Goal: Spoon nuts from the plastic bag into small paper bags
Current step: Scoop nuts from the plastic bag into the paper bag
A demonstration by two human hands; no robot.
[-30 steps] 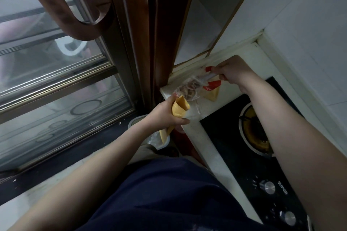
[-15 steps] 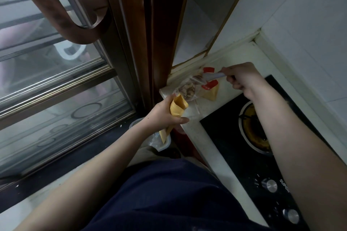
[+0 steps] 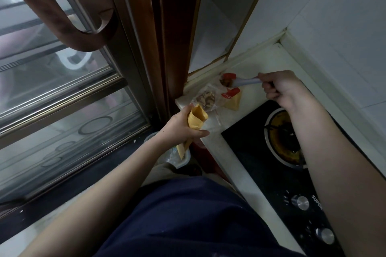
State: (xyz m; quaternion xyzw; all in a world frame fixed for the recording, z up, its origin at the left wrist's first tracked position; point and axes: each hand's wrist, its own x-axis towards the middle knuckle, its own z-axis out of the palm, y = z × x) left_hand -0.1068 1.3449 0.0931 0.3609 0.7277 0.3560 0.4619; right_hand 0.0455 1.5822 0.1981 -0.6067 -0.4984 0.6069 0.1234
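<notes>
Right hand (image 3: 279,87) has drawn back toward the stove side since a second ago, when it sat close over the plastic bag; its fingers are curled round the handle of a white spoon (image 3: 245,82); the bowl end now shows a small dark load, likely nuts, at the red-edged mouth of the plastic bag (image 3: 211,96); I judge the scoop made and the carry to the paper bag as the step in hand.

Left hand (image 3: 183,125) has barely shifted over the same second; it grips a small paper bag (image 3: 196,118) about the middle, mouth up and open, off the counter's (image 3: 217,142) near corner, just beside the plastic bag; the lower end of the paper bag pokes out under the hand.

Plastic bag lies on the counter corner by the door frame (image 3: 167,37), a clump of nuts (image 3: 205,99) showing through its clear side; whether the paper bag already holds any cannot be told.

Count: one plastic bag; one spoon; paper bags two, one held, one more yellow bag (image 3: 234,102) lying on the counter partly under the plastic bag's red edge; one gas burner (image 3: 282,137); two stove knobs (image 3: 300,202); one pale container (image 3: 181,160) low beside the counter, contents unclear.
</notes>
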